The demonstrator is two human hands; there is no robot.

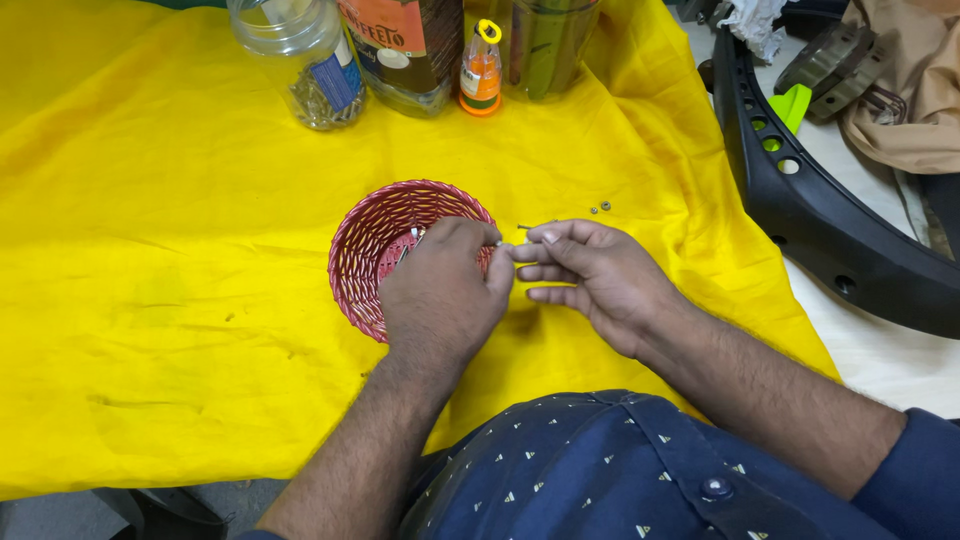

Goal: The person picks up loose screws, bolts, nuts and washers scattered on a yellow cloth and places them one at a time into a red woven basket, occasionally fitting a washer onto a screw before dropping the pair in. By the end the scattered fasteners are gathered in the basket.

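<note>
Head view. Left hand and right hand meet fingertip to fingertip over the right rim of a round red woven plastic basket. Both pinch one small silvery metal piece, too small to identify; left thumb and forefinger are pressed together on one end, right thumb and forefinger on the other. The right hand's remaining fingers are loosely extended below the pinch.

The basket sits directly under and to the left of the pinch, on a wrinkled yellow cloth covering the table. Basket contents are mostly hidden by the left hand.

Just beyond and to the right of the pinch: two small metal nuts lying on the cloth, close together.

Well beyond the pinch, at the far edge: a clear plastic jar holding metal screws, a dark bottle with an orange label, a small orange bottle with a yellow cap.

Far right of the pinch, off the cloth: a curved black plastic panel with holes.
</note>
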